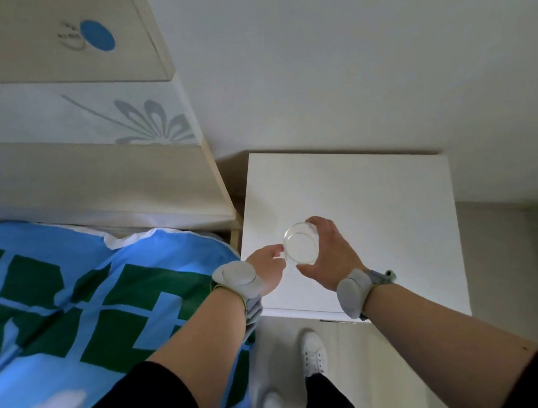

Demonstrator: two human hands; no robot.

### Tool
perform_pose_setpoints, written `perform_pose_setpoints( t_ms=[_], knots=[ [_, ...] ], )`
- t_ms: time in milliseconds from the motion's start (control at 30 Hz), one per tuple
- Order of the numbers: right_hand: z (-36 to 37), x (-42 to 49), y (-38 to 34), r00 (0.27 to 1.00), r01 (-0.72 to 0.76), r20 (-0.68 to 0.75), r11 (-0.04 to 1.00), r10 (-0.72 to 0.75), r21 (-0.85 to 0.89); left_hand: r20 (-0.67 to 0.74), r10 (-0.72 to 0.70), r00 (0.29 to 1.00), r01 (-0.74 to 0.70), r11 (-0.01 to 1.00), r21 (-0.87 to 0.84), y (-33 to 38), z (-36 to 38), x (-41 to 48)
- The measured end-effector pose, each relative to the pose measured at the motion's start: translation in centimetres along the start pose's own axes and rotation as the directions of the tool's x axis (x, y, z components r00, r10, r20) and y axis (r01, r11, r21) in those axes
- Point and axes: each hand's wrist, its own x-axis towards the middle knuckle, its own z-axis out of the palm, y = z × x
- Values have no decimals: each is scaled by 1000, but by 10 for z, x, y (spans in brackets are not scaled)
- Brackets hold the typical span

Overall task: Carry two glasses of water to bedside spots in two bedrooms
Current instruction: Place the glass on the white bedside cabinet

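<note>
A clear glass of water (301, 243) is seen from above over the front left part of a white bedside table (380, 195). My right hand (328, 254) wraps around the glass from the right, thumb near me and fingers at its far rim. My left hand (267, 266) is at the glass's left side, its fingertips touching or nearly touching the rim. I cannot tell whether the glass rests on the tabletop or hangs just above it. Only this one glass is in view.
A bed with a blue and green cover (67, 301) lies to the left, its pale wooden headboard (84, 181) against the wall. The white wall (341, 38) rises behind the table. My white shoes (311, 353) stand on the tiled floor beside the bed.
</note>
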Motion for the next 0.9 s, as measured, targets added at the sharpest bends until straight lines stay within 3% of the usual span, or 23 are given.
perform_pose_setpoints(
  t_ms=[533, 900],
  knots=[
    [17, 88, 32, 996, -15, 90, 999, 20, -49, 29, -54, 998, 52, 998, 46, 15, -6, 70],
    [31, 98, 38, 997, -71, 17, 994, 72, -80, 35, -51, 998, 51, 999, -1, 17, -3, 73]
  ],
)
